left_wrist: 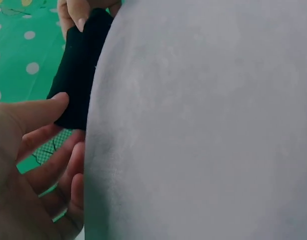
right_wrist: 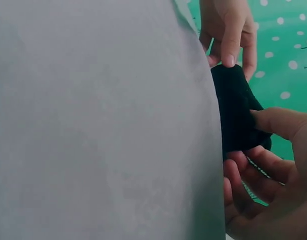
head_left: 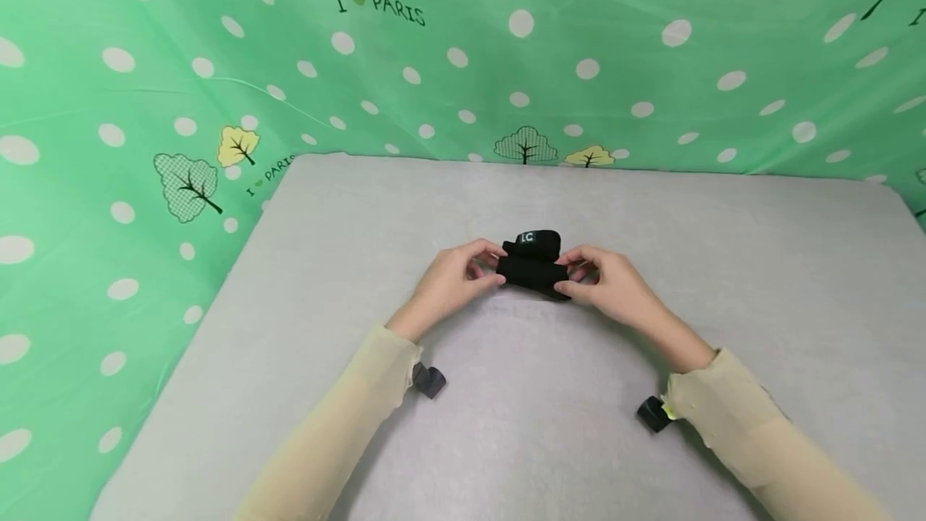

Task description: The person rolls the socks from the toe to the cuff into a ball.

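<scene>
A black fabric piece [head_left: 534,271] lies partly rolled near the middle of the table, with a loop standing up behind the roll that shows the white letters "LC". At its left end my left hand [head_left: 457,278] pinches the cloth between thumb and fingers. My right hand [head_left: 606,283] holds the opposite end the same way. In the left wrist view the left thumb [left_wrist: 54,104] presses on the near edge of the black cloth [left_wrist: 79,75]. The right wrist view has the right thumb [right_wrist: 273,120] on the black cloth [right_wrist: 237,105], with the fingers curled underneath.
The grey table [head_left: 535,424] spreads out around both arms. Behind it and to the left hangs a green curtain [head_left: 463,87] with white dots and printed trees. Small black devices, one by the left sleeve [head_left: 429,381] and one by the right sleeve [head_left: 654,414], sit at the wrists.
</scene>
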Motion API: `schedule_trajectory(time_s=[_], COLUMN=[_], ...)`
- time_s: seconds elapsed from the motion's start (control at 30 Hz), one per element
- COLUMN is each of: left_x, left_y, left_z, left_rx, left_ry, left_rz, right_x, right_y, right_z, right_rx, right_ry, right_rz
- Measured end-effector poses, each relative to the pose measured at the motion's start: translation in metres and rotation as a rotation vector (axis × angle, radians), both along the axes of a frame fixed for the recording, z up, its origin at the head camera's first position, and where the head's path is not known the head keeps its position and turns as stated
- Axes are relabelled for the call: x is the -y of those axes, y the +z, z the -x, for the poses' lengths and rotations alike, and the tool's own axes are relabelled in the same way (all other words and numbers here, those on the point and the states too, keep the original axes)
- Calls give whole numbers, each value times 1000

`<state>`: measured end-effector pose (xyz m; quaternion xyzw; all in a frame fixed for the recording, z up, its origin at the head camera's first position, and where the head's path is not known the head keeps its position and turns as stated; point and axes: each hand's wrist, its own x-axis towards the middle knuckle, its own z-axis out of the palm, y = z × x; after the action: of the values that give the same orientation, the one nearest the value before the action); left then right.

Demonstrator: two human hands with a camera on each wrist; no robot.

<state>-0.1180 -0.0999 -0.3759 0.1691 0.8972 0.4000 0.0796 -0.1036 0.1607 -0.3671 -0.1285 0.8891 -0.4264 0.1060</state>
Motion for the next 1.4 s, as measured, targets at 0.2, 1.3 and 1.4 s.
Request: schedule_trajectory(time_s=[0.2, 1.3, 1.4], left_x=[-3, -19, -22], left_y=[2, -2, -2], left_z=[0, 8, 10], left_rx=[48, -29, -17], left_ry=[71, 57, 80], left_rz=[77, -157, -152], right_x=[2, 9, 9], right_y=[-1, 3, 3], right_z=[-2, 0, 1], right_rx=[-50, -115, -132], right_ry=[63, -21, -34], right_rz=[13, -77, -57])
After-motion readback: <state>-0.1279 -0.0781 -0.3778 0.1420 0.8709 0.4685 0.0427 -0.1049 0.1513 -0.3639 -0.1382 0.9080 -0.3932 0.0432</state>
